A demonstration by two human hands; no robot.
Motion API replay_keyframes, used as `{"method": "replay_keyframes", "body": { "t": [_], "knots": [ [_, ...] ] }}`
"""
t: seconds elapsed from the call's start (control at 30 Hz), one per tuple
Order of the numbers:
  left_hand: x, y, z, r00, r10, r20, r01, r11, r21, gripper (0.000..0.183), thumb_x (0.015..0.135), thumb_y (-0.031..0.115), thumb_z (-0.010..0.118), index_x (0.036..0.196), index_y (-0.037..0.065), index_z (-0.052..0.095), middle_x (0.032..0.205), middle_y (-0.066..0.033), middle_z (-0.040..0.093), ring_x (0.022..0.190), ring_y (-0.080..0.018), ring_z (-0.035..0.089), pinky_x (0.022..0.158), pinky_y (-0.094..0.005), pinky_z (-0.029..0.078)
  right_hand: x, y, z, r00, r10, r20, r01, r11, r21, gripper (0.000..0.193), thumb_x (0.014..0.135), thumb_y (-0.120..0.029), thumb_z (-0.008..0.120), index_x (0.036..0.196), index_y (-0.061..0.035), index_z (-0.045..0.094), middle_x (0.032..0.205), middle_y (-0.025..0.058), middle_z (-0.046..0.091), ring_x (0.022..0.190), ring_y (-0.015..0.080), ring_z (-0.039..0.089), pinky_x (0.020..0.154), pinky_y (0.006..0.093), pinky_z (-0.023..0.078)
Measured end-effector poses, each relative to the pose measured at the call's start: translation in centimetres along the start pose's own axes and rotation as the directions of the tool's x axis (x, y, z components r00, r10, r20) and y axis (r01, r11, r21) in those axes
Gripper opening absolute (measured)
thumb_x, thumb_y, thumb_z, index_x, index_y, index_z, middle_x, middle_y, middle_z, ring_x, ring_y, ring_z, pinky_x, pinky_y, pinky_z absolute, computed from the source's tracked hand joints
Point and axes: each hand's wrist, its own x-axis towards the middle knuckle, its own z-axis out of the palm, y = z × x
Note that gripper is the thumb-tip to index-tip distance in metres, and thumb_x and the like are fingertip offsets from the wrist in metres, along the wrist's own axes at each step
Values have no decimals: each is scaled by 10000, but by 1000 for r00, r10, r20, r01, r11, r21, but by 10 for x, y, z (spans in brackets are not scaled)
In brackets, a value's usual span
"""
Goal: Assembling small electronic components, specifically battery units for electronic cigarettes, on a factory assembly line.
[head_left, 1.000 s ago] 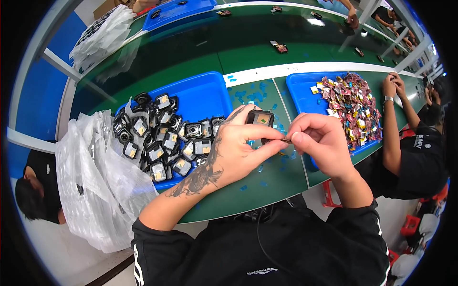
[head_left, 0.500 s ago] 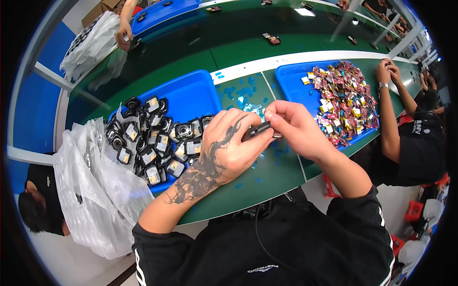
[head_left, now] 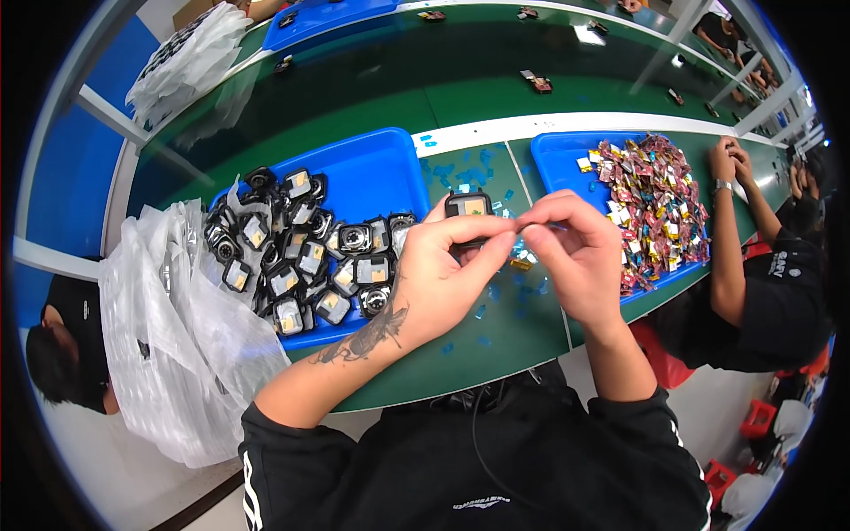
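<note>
My left hand [head_left: 447,274] is closed on a black smartwatch case [head_left: 469,205], whose open face shows a tan and grey inside. Its thumb and forefinger stretch to the right and meet my right hand [head_left: 580,257]. The right thumb and forefinger are pinched at that point; whatever is between them is too small or hidden to make out. Just under the fingertips shows a small yellow piece [head_left: 521,264]. Blue film scraps [head_left: 482,164] lie on the green bench [head_left: 425,372] around both hands.
A blue tray [head_left: 363,164] of black watch cases stands left, beside stacked clear plastic sheets [head_left: 168,336]. Another blue tray [head_left: 562,164] at right holds a heap of small red, white and yellow parts [head_left: 655,208]. Beyond runs a green conveyor [head_left: 478,80]; a co-worker [head_left: 753,274] sits at right.
The case has turned so its open face shows, and my left hand has rolled with it. My right fingers have come against the left fingertips. The view has shifted slightly.
</note>
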Motion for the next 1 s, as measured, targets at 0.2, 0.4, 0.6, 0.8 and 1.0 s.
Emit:
{"method": "replay_keyframes", "body": {
  "t": [0.2, 0.4, 0.6, 0.8, 1.0],
  "knots": [
    [7, 0, -12, 992, -58, 108, 70, 992, -108, 498, 959, 27, 423, 1456, 41, 401, 1192, -81, 568, 830, -90, 511, 772, -233, 442, -6, -19, 2, 1000, 28, -2, -28, 988, -152, 158, 862, 48, 637, 1011, 24, 684, 908, 90, 657, 812, 134, 641, 712, 238, 518],
    [3, 1, -3, 989, -86, 123, 129, 905, -405, 543, 964, 17, 444, 1486, 25, 295, 1288, -120, 540, 1066, -133, 527, 866, -279, 440, 6, -24, 12, 995, -45, 84, 68, 952, -298, 217, 847, 45, 649, 1056, 5, 690, 865, 92, 656, 721, 140, 628, 624, 241, 498],
    [4, 6, -3, 979, -78, 186, 145, 913, -382, 488, 962, -18, 434, 1439, -33, 330, 1300, -147, 546, 1190, -181, 530, 1008, -332, 427, 7, -28, 16, 1000, -6, -22, -3, 930, -367, 165, 813, 50, 685, 972, 8, 685, 787, 65, 667, 587, 88, 562, 528, 231, 440],
    [4, 8, -5, 971, -44, 234, 134, 913, -385, 462, 971, -28, 414, 1425, -46, 334, 1366, -190, 509, 1249, -222, 517, 1070, -364, 418, 7, -32, 17, 999, -46, -27, 31, 907, -420, 103, 777, 45, 720, 864, 8, 680, 742, 83, 659, 543, 109, 551, 517, 249, 443],
    [4, 5, -6, 963, -35, 267, 133, 923, -361, 459, 978, -24, 416, 1429, -42, 331, 1382, -187, 490, 1256, -227, 511, 1064, -370, 426, 9, -31, 16, 998, -59, -33, 38, 893, -449, 90, 779, 29, 719, 862, 6, 690, 740, 85, 662, 531, 107, 536, 510, 251, 436]
  ]
}}
